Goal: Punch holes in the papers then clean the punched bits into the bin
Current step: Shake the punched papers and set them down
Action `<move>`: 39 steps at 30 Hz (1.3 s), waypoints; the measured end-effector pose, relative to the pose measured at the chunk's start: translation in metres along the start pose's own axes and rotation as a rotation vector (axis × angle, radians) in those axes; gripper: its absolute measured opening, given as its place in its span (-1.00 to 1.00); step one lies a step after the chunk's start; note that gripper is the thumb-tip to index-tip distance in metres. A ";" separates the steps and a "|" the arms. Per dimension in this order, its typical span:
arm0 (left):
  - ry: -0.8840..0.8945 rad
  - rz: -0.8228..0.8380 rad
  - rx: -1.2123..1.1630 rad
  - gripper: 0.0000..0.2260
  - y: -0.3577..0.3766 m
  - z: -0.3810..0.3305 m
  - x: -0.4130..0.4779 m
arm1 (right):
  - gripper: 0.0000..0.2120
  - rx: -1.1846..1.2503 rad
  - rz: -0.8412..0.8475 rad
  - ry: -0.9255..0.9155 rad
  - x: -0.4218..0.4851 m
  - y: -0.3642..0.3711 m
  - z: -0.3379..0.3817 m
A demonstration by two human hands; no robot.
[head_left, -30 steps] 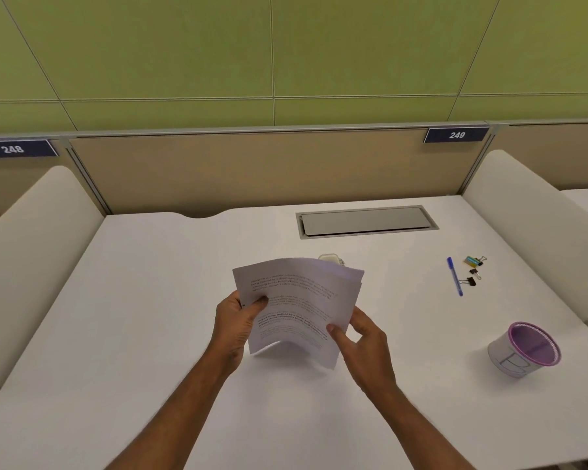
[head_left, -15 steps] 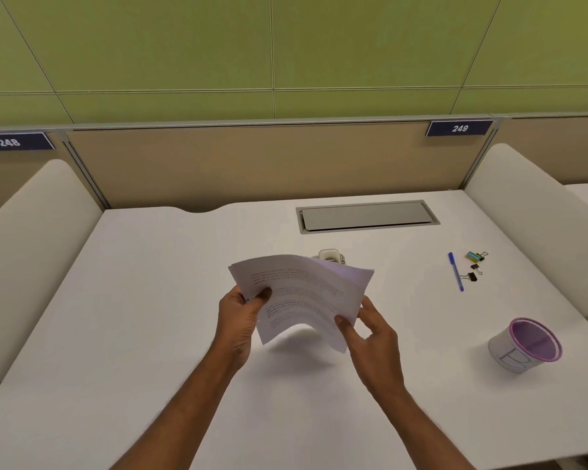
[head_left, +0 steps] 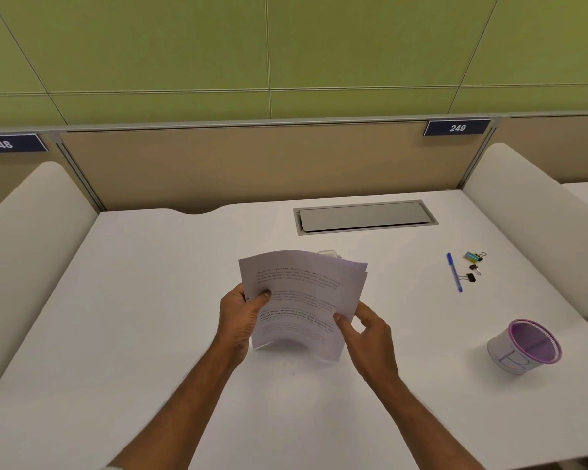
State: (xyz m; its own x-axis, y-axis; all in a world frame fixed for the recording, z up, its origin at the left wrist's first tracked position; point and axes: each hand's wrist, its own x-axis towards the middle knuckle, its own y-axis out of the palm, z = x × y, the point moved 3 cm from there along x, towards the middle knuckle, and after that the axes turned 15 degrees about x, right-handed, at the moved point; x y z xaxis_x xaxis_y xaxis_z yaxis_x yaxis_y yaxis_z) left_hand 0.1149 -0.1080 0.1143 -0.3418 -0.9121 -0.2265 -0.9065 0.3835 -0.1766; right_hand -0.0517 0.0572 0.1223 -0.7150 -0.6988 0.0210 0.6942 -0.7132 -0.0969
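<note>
Head view: holds the papers (head_left: 302, 300) above the desk's (head_left: 150, 300) middle, pinched at the left edge by the left hand (head_left: 240, 320), at the lower right corner by the right hand (head_left: 367, 330). Probably squaring the stack before punching; next needs one edge fed into what looks like the hole punch (head_left: 328, 253), barely peeking out behind.

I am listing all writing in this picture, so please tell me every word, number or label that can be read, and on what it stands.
"248": white digits on the left blue plate, on the partition.
"249": white digits on the right blue plate, on the partition.
The papers: printed lines, too blurred to read.
The bin: a hand-drawn mark on its white side, not clearly readable.
</note>
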 end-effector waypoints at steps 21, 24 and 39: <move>-0.003 0.002 -0.031 -0.79 0.003 0.004 0.014 | -0.77 -0.051 -0.003 0.045 0.013 0.002 -0.020; -0.020 -0.006 -0.002 -0.77 0.001 0.011 0.017 | -0.71 -0.056 -0.036 0.044 0.015 0.001 -0.024; 0.030 0.009 0.028 -0.78 0.010 -0.002 0.026 | -0.85 0.157 -0.001 0.132 0.052 0.003 -0.029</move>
State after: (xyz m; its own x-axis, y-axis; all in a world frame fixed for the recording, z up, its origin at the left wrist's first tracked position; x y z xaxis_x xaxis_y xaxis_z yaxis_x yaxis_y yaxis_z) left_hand 0.0969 -0.1280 0.1092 -0.3578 -0.9122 -0.1998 -0.8962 0.3955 -0.2010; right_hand -0.0894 0.0202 0.0946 -0.7134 -0.6920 -0.1105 0.6903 -0.7211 0.0594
